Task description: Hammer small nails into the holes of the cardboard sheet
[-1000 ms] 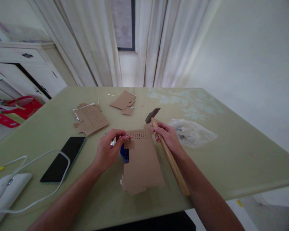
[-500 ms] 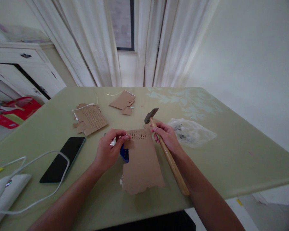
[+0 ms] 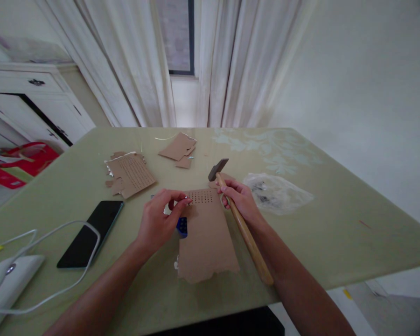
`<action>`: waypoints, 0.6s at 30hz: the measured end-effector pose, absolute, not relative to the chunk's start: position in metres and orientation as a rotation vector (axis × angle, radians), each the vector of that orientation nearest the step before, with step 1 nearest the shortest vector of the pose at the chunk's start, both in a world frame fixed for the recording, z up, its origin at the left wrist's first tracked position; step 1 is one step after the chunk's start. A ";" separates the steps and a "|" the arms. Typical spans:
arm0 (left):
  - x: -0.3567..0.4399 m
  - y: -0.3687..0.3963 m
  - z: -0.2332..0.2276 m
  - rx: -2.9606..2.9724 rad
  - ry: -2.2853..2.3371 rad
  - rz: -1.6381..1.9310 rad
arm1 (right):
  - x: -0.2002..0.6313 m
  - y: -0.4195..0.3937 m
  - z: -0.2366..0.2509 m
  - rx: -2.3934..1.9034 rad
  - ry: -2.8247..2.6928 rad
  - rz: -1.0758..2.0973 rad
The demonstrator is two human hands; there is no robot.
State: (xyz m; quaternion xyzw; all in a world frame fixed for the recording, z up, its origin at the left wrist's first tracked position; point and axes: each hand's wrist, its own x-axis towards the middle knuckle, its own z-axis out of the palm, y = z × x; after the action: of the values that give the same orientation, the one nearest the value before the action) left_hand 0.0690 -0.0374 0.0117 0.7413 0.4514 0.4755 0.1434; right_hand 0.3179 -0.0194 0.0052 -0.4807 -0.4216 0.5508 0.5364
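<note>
The left hand (image 3: 161, 217) is over the left side of the card (image 3: 208, 242), thumb and forefinger pinched together near the rows of small holes; a dark bit (image 3: 189, 203), too small to name, shows at their tips. The right hand (image 3: 240, 198) has its fingers closed round the hammer (image 3: 243, 226), gripping the wooden handle close below the head. The head points away from the person, beyond the card's far right corner, and the handle slants back along the right forearm.

The card lies between the two hands near the front of the table (image 3: 311, 242), its near edge torn and ragged. At a notch in its left edge a blue block (image 3: 182, 227) with dark studs shows – the rest of it is hidden by the card and the left hand. Something shiny is half hidden under the left palm.

Right of the right hand lies a clear bag (image 3: 280, 193) with small dark things in it. Past the left hand is a second card (image 3: 131, 175), also full of holes, and farther back some scraps (image 3: 178, 147). To the left is a phone (image 3: 91, 233), lying flat, with a white cable (image 3: 98, 240) looping over it – beside that, a white case (image 3: 21, 275) at the table's near left
</note>
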 end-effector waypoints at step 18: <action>0.070 -0.033 0.001 2.083 1.288 1.297 | 0.319 -0.020 0.008 -1.132 -1.075 1.271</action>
State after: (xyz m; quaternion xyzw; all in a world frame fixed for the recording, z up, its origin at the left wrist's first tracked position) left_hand 0.0701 -0.0326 0.0006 0.7389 0.4567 0.4600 0.1841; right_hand 0.3188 -0.0201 0.0076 -0.4751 -0.4511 0.5336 0.5348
